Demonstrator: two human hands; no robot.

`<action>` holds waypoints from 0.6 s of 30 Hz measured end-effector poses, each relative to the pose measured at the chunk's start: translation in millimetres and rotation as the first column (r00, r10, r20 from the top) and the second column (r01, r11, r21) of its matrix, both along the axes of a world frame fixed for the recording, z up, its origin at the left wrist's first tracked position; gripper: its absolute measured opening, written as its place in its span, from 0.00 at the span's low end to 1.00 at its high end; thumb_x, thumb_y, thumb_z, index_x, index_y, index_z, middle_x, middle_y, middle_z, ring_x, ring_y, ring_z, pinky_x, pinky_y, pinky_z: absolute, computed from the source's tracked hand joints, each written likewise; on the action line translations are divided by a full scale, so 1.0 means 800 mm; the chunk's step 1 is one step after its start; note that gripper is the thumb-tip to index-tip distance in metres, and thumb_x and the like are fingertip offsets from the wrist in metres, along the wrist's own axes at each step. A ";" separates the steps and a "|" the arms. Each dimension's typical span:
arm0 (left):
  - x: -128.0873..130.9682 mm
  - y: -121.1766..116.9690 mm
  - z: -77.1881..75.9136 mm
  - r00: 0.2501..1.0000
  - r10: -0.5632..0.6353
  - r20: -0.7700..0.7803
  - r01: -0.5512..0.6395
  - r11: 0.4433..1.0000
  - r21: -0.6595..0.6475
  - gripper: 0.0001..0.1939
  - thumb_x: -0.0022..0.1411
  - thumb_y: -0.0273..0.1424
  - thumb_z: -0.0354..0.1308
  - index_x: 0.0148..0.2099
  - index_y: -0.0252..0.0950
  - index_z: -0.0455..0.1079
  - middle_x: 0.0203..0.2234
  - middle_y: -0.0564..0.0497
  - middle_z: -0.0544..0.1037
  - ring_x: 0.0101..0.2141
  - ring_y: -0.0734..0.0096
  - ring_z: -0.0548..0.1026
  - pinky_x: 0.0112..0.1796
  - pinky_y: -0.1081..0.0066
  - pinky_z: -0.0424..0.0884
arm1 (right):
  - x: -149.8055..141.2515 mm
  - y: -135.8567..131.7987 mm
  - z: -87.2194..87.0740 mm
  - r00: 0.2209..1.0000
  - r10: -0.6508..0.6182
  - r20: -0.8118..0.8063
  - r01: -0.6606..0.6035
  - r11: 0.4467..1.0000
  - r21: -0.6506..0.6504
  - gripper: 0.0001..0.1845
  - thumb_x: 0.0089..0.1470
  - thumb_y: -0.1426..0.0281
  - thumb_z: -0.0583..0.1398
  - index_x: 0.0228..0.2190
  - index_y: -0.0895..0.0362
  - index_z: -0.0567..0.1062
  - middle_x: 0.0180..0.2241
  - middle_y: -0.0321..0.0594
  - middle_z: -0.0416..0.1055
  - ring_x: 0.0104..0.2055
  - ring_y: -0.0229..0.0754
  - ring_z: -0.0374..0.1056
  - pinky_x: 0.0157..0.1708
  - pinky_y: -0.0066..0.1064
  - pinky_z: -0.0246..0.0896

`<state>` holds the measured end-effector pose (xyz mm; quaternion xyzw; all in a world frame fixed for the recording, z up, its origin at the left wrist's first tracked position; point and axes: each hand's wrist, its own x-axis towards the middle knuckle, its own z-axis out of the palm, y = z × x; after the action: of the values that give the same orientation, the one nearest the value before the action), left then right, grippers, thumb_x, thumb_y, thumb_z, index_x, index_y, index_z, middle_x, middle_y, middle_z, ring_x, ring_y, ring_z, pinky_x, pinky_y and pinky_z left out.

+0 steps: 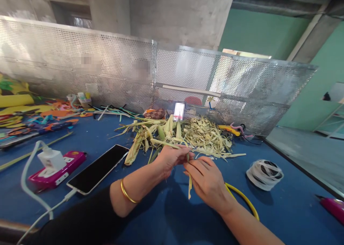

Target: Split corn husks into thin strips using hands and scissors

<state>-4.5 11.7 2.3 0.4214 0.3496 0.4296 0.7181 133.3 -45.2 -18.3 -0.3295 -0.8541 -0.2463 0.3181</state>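
Observation:
My left hand (172,159) pinches a pale strip of corn husk (163,142), whose loose end sticks out to the left. Close against it, my right hand (205,180) has its fingers closed on the same husk work, and another husk end (190,187) hangs below the fingers. The spot where the two hands meet is partly covered by fingers. Just beyond them lie whole corn husks (134,150) and a heap of shredded husk strips (206,135). A yellow tube (244,198) curves on the blue table behind my right wrist.
A phone (98,169) on a charging cable and a magenta power strip (57,169) lie at left. A spool of white strapping (264,174) sits at right. Coloured scraps (43,118) cover the far left. A perforated metal screen (120,69) bounds the table's back.

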 end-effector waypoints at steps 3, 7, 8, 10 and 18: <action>0.004 0.001 -0.007 0.999 0.033 -0.034 -0.032 0.999 0.041 0.09 0.42 0.29 0.68 0.25 0.30 0.72 0.18 0.50 0.76 0.22 0.75 0.71 0.31 0.72 0.68 | 0.002 0.002 -0.002 0.998 0.061 0.035 -0.060 0.998 -0.013 0.12 0.60 0.76 0.49 0.36 0.61 0.73 0.30 0.44 0.73 0.33 0.42 0.66 0.41 0.38 0.57; 0.004 0.003 -0.011 0.996 0.057 -0.062 -0.055 0.998 0.041 0.10 0.42 0.31 0.68 0.25 0.30 0.72 0.18 0.50 0.75 0.22 0.76 0.71 0.30 0.72 0.67 | 0.003 0.004 -0.003 0.994 0.101 0.033 -0.100 0.995 -0.021 0.12 0.60 0.77 0.49 0.37 0.61 0.73 0.30 0.44 0.73 0.34 0.42 0.66 0.41 0.38 0.58; 0.003 0.004 -0.010 0.997 0.055 -0.061 -0.053 0.998 0.040 0.11 0.42 0.31 0.68 0.25 0.31 0.72 0.19 0.50 0.76 0.22 0.76 0.71 0.30 0.72 0.67 | 0.003 0.004 -0.003 0.996 0.086 0.019 -0.085 0.996 -0.032 0.12 0.60 0.76 0.49 0.38 0.61 0.72 0.31 0.44 0.73 0.34 0.42 0.66 0.41 0.37 0.58; 0.001 0.006 -0.006 0.997 0.053 -0.052 -0.051 0.998 0.042 0.11 0.42 0.32 0.67 0.26 0.31 0.72 0.20 0.50 0.76 0.22 0.76 0.71 0.29 0.73 0.67 | 0.005 0.006 -0.003 0.998 0.054 0.017 -0.053 0.997 -0.058 0.14 0.60 0.77 0.49 0.44 0.61 0.71 0.33 0.43 0.73 0.34 0.41 0.66 0.42 0.37 0.58; -0.002 0.001 0.005 0.978 -0.047 -0.201 0.075 0.988 0.135 0.10 0.47 0.34 0.64 0.26 0.33 0.69 0.19 0.51 0.75 0.21 0.76 0.70 0.25 0.75 0.64 | 0.030 0.025 0.000 0.916 -0.330 -0.230 0.326 0.944 -0.058 0.14 0.61 0.67 0.52 0.45 0.58 0.71 0.40 0.48 0.72 0.43 0.48 0.67 0.47 0.40 0.55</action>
<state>-6.3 12.6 6.0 0.5225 0.3746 0.3873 0.6608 157.2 -25.6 -18.5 -0.4978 -0.7452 -0.2472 0.3685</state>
